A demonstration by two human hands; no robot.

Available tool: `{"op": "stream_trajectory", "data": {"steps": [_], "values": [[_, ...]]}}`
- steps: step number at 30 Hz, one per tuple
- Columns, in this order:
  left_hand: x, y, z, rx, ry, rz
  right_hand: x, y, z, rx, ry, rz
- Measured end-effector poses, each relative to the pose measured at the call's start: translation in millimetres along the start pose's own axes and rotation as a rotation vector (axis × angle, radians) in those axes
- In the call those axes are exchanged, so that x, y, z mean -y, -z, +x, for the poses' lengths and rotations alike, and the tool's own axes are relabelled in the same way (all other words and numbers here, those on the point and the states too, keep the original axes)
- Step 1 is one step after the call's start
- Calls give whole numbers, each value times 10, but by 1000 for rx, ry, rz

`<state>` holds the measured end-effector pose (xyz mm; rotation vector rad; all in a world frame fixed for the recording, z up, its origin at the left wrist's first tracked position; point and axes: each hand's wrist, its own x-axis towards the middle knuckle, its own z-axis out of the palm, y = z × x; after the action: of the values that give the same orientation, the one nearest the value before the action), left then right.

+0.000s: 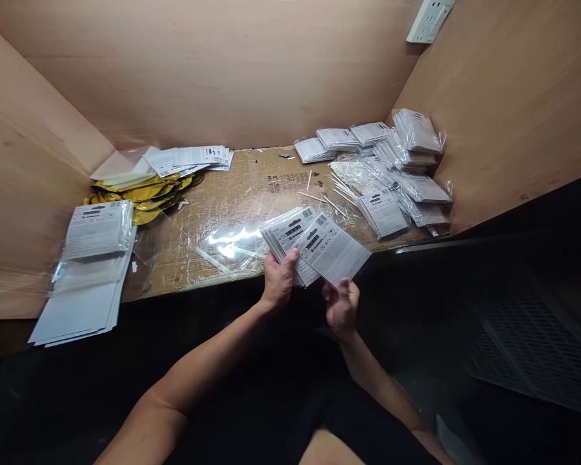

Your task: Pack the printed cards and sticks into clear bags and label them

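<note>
My left hand (279, 276) grips a stack of printed cards (286, 234) with hang holes, its thumb pressed on top. Fanned out to the right of that stack is one printed card (336, 252), and my right hand (343, 303) pinches its lower edge. Barcodes and small dark pictures show on the cards' faces; they look to be in clear sleeves. Both hands are at the front edge of the cardboard-covered bench (232, 187). White strips (336, 205) lie just beyond the cards.
Piles of bagged cards (416, 155) fill the right corner. At left lie gold foil pieces (150, 192), loose printed cards (188, 158) and a stack of white cards with clear bags (84, 310). Wooden walls (252, 71) enclose three sides. A power strip (430, 20) hangs upper right.
</note>
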<state>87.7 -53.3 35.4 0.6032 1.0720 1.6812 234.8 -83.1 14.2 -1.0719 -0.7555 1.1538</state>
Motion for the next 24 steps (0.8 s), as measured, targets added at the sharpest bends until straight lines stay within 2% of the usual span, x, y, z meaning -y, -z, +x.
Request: {"op": "stream_trajectory", "data": {"steps": [2,5,9,12,13,14,17,18,19,21,24], "values": [[-71,54,36,41,-10,27,73,148,97,83,-69,69],[-156,113,72,115,22,61,203,294,287,175,-114,51],[-252,188,98,240,110,96,420,475,577,239,-15,-111],[-329,245,113,351,163,149,594,609,762,441,-37,-287],[-348,255,115,369,168,160,626,625,796,463,-50,-330],[-359,256,116,373,167,163,637,617,810,422,-39,-354],[-348,205,109,305,138,134,545,469,729,71,115,-334],[-332,174,106,277,128,127,488,400,671,-10,155,-338],[-316,139,103,257,120,125,431,335,609,-39,176,-374],[-286,77,96,254,118,139,343,247,503,-1,209,-538],[-267,44,75,282,125,164,330,254,464,30,292,-779]]}}
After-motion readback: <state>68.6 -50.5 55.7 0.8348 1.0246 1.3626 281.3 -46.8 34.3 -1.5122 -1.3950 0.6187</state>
